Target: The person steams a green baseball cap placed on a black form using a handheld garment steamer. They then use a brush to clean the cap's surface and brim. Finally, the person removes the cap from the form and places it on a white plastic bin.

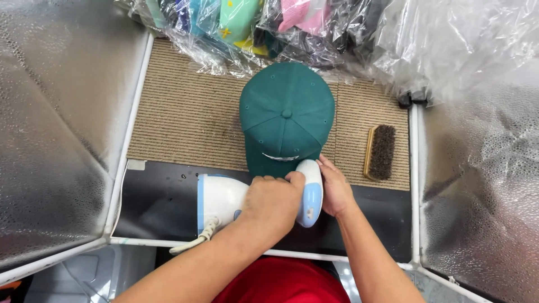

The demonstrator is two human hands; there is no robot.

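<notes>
Nearest us, our left hand grips the white-and-blue steamer; our right hand presses half-open against the green cap's brim. Farther back, clear plastic bags hold colourful caps.

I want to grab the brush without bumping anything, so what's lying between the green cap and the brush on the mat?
Nothing: in the head view, only bare ribbed mat lies between the green cap and the brush.
</notes>
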